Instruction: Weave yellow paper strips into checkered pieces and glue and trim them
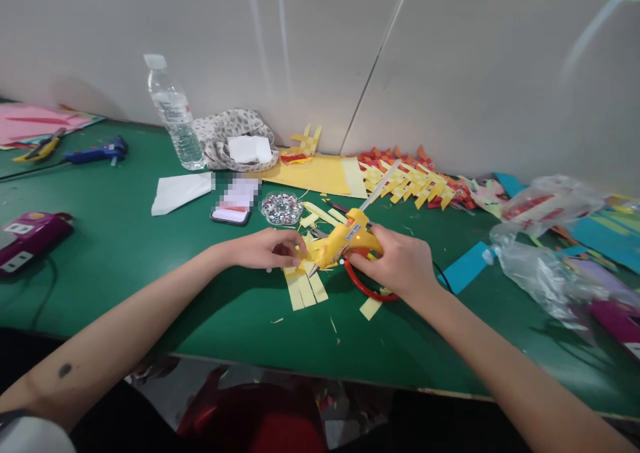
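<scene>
My right hand (400,260) is wrapped round the handle of a yellow hot glue gun (345,240). A pale glue stick (381,185) juts from its back, and its nozzle points down and left over the paper. My left hand (267,248) has its fingers curled with a small yellow paper piece (294,269) at their tips, just left of the nozzle. Pale yellow paper strips (306,292) lie side by side beneath. Behind the gun are more paper scraps (320,213). Below my right hand a red ring-shaped object (356,281) shows in part.
A water bottle (175,116), phone (233,203) and clear dish of small beads or eyes (282,208) stand behind my left hand. Folded fish-like paper pieces (410,183) line the wall. Plastic bags (540,273) lie right; a blue glue gun (97,152) and purple power strip (35,240) left.
</scene>
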Demonstrator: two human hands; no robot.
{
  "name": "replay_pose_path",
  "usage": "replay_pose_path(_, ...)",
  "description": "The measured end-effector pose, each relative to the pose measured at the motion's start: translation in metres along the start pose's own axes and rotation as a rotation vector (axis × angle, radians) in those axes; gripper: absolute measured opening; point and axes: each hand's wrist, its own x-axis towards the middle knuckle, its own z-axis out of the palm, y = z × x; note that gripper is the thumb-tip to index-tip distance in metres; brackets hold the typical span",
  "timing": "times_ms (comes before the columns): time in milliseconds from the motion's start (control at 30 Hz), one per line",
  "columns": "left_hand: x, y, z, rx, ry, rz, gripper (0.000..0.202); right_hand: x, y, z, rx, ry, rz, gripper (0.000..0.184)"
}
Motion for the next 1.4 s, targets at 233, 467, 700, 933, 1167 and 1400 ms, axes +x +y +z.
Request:
replay_pose_path(233,0.001,-0.001,-0.001,-0.067,0.052,0.02,0.022,-0.003,-0.018,0.008,-0.025,-0.131,-0.003,0.042)
replay_pose_path(467,0.005,-0.014,0.001,-0.107,0.081,0.004,0.027,-0.006,-0.021,0.014,-0.038,-0.151,-0.049,0.039)
replay_pose_path(700,0.004,-0.017,-0.001,-0.191,0.066,-0.028,0.027,-0.007,-0.021,0.02,-0.033,-0.153,-0.104,0.03)
replay_pose_path(933,0.005,-0.013,0.0,-0.2,0.06,-0.009,0.024,-0.006,-0.019,0.019,-0.032,-0.17,-0.118,0.029)
replay_pose_path(1167,0.005,-0.013,0.0,-0.231,0.056,-0.021,0.023,-0.007,-0.019,0.02,-0.026,-0.182,-0.111,0.027)
replay_pose_path(1400,0.004,-0.014,-0.001,-0.22,0.051,0.001,0.022,-0.006,-0.016,0.015,-0.087,-0.173,-0.107,0.032)
